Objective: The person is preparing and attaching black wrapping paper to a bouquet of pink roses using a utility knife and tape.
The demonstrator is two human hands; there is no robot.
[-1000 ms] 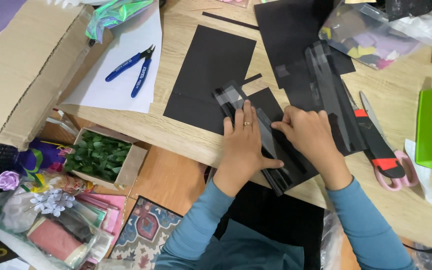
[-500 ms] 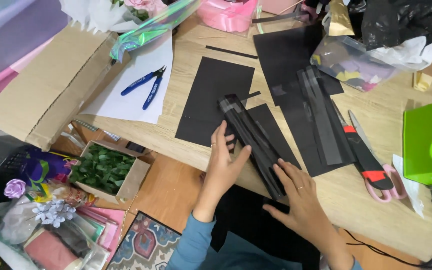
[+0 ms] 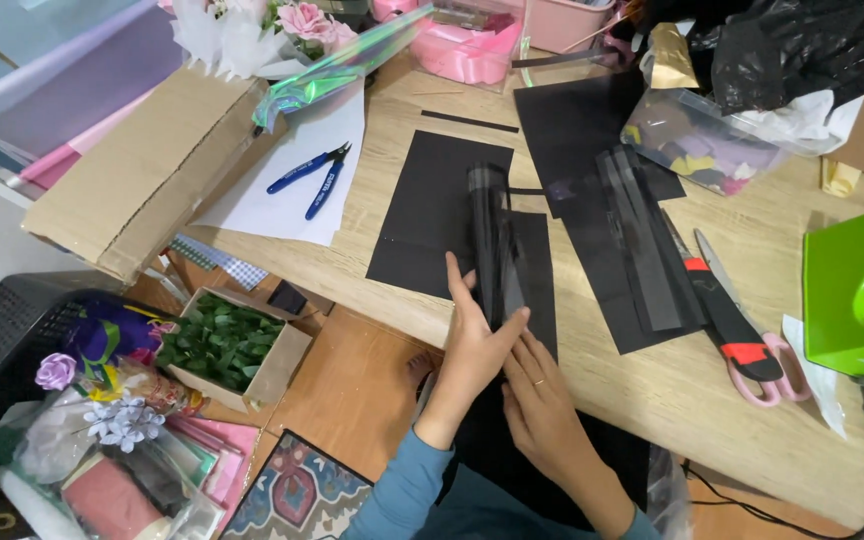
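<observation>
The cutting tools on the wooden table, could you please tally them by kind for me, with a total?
Pliers, blue-handled: 1
Scissors, pink-handled: 1
Utility knife, black and red: 1
Total: 3
None is in a hand; the left hand and right hand are on the folded black strip.
</observation>
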